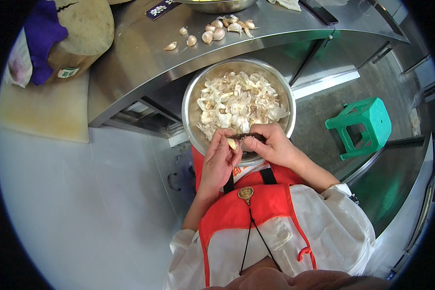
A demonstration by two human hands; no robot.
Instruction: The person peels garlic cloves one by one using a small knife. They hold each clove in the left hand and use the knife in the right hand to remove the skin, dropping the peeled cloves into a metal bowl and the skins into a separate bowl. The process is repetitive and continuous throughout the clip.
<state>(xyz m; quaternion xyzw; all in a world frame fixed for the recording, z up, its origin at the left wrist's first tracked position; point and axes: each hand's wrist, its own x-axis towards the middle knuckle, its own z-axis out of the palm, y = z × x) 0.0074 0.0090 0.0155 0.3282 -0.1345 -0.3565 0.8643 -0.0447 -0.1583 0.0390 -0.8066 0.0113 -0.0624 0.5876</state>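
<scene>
Over the near rim of a steel bowl [189,108], my left hand [219,155] pinches a pale garlic clove [232,143] between thumb and fingers. My right hand [274,145] is closed on a dark-bladed knife [254,136], which lies close beside the clove. Most of the knife is covered by my fingers, so its full shape is hidden. Dry garlic skins [241,99] fill much of the bowl, which sits at my lap below the counter edge. Several unpeeled garlic cloves [218,34] rest on the counter beyond it.
The steel counter [145,53] curves across the far side, with another metal bowl [217,7] and a phone [320,11] on it. A round wooden block [89,29] with a purple cloth [42,38] stands at left. At right, a green plastic stool [365,126] is on the floor.
</scene>
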